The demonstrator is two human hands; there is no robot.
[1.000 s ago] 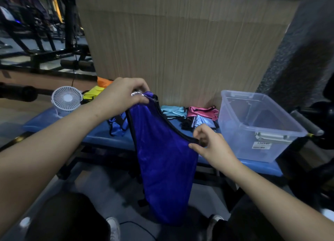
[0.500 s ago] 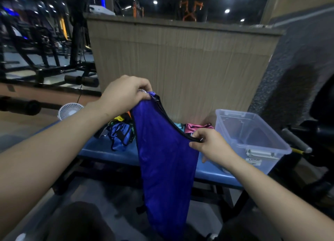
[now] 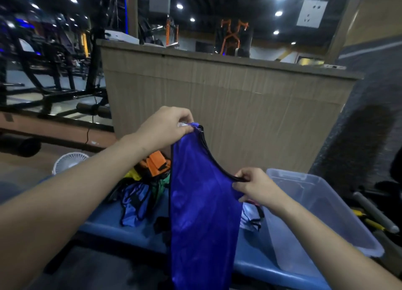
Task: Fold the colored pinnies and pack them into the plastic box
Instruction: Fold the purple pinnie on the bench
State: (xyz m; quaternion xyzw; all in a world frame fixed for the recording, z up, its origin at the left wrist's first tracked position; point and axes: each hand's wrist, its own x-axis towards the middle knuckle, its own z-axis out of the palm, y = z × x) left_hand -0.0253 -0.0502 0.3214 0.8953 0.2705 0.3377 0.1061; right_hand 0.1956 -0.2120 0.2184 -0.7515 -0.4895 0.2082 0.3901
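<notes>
Task at an early stage: blue pinny [image 3: 202, 213] held hanging at frame centre, pinched by left hand [image 3: 165, 126] and right hand [image 3: 253, 186], not yet folded; unfolded pinnies [image 3: 143, 187] heaped on the surface [image 3: 108, 222]; plastic box [image 3: 322, 215], lower right, seemingly unfilled.

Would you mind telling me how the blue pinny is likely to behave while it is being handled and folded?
Probably floppy: the blue pinny hangs limp from where the left hand and right hand pinch its black-trimmed edge. Its sheen suggests a slick fabric, so folds may slide apart. It looks light, held by fingertips alone.
</notes>
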